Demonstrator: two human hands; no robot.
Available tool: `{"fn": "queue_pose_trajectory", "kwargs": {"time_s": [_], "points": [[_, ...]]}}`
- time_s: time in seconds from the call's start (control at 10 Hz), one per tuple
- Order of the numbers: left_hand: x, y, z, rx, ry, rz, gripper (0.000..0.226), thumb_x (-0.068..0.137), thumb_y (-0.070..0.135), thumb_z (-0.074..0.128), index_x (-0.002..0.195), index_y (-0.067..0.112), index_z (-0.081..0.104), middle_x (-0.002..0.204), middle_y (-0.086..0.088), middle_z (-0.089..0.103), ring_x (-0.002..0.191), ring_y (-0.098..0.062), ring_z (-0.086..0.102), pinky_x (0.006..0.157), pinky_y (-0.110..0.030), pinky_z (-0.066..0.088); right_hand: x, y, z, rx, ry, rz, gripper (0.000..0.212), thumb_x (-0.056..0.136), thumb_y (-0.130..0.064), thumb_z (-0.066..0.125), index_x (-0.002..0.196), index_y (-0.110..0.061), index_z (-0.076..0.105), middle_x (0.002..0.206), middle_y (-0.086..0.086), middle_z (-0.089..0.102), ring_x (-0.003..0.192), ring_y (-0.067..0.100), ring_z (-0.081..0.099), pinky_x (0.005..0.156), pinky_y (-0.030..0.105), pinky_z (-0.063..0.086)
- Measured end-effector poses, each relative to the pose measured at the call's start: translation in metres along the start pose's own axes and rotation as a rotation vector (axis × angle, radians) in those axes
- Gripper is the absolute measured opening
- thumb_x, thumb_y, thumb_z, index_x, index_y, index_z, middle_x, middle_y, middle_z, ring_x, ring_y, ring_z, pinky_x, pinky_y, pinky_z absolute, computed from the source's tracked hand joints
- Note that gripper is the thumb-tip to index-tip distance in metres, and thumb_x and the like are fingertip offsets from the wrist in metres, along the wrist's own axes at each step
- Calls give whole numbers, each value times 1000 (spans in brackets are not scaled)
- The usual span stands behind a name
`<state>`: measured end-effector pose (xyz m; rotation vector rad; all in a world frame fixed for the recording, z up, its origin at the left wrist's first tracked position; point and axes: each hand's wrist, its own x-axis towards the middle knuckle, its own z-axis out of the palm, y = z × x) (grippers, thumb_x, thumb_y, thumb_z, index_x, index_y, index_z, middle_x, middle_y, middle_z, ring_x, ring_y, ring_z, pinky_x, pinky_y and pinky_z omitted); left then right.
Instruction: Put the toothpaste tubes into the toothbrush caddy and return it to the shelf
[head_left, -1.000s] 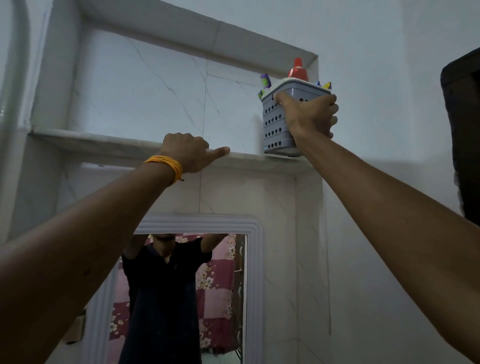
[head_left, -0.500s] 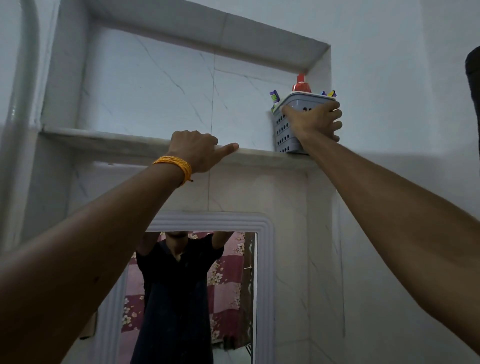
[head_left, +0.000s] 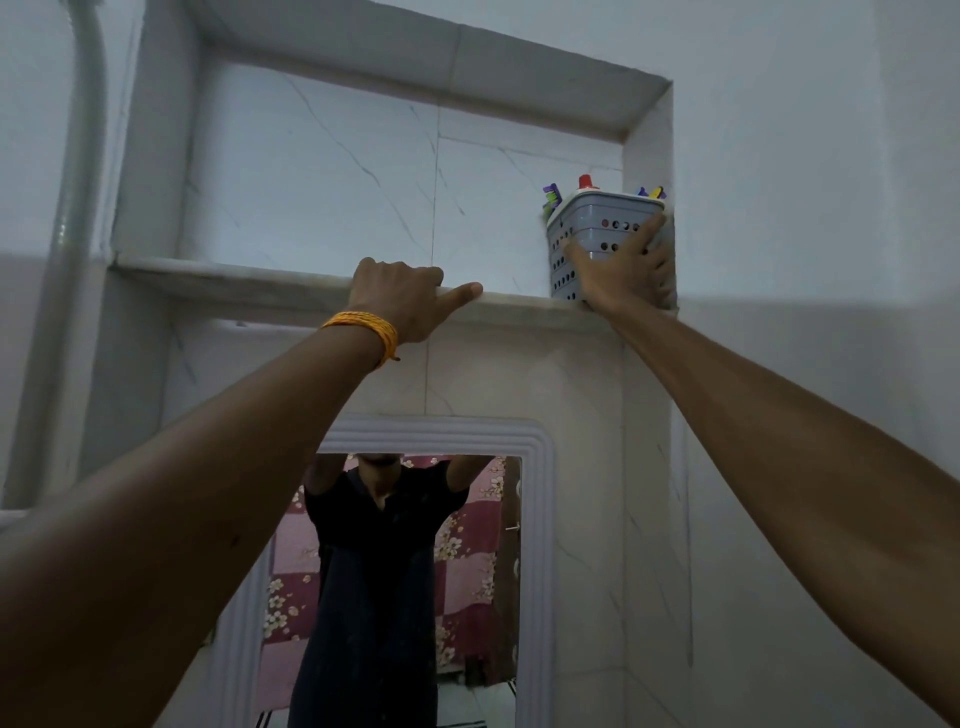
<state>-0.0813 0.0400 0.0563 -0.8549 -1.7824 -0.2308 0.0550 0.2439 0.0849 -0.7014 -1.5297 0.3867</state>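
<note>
The grey perforated toothbrush caddy (head_left: 597, 221) stands on the marble shelf (head_left: 234, 280), pushed into the right corner of the wall niche. A red toothpaste cap (head_left: 587, 181) and coloured toothbrush heads (head_left: 551, 195) stick out of its top. My right hand (head_left: 623, 275) is pressed against the caddy's front, thumb at its left side and fingers spread up toward its right rim. My left hand (head_left: 402, 299) rests as a loose fist on the shelf's front edge, its index finger stretched along the edge, and an orange thread band circles the wrist.
A white-framed mirror (head_left: 535, 519) hangs below the shelf and reflects a person in a dark shirt. A vertical pipe (head_left: 78, 156) runs down the wall at the far left. The niche's right side wall (head_left: 652, 130) stands right beside the caddy.
The caddy went from being held above the shelf edge to standing on the shelf in the niche's right corner. My right hand slid down its front. The left hand stayed put.
</note>
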Motion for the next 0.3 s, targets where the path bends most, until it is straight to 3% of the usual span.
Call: {"fn": "queue_pose_trajectory", "kwargs": {"time_s": [0.1,0.2,0.3], "points": [[-7,7,-3,26,-26,-50,70,95,67,19,108,11,58,98,-15,66,87,-32,56,90,-46,37,-8,11,-10,-16,-104,-43,120,91,-72,60,168,-15,-13,171,22,11,158,40,18,126,55,20],[-24,15,-7,-21,-34,-85,62,98,60,28,122,9,53,120,-20,60,111,-39,53,99,-50,35,-23,23,-18,-28,-173,-81,112,97,-67,55,167,-13,-13,170,27,10,158,42,17,126,54,20],[-37,16,-10,-70,-20,-74,63,97,60,34,129,9,49,124,-21,56,117,-39,49,106,-49,32,-33,34,-22,-38,-192,-136,100,102,-60,51,168,-9,-6,168,27,15,155,43,23,123,53,28]]}}
